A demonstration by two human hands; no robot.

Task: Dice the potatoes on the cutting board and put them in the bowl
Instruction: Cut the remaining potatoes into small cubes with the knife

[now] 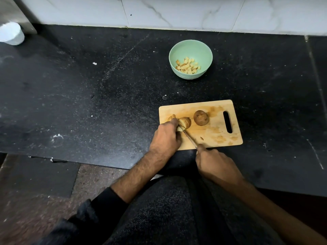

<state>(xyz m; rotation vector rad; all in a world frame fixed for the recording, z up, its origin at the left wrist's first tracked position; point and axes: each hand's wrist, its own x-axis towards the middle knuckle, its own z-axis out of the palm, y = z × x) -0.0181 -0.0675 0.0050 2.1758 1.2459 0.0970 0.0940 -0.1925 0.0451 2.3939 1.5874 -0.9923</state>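
A wooden cutting board (219, 137) lies on the black counter, its handle slot to the right. On its left part my left hand (166, 137) holds a partly cut potato (184, 122). My right hand (215, 162) grips a knife (190, 139) by the handle at the board's near edge; the blade runs up-left into the potato. A whole brown potato (201, 117) sits in the board's middle. A cut piece (171, 117) lies just beyond my left fingers. The mint green bowl (178, 50) farther back holds several diced potato pieces (188, 66).
The black stone counter (88, 96) stretches wide to the left, with small white scraps on it. A white cup (11, 33) stands at the far left corner. A marble-tiled wall (177, 11) backs the counter. My lap fills the foreground.
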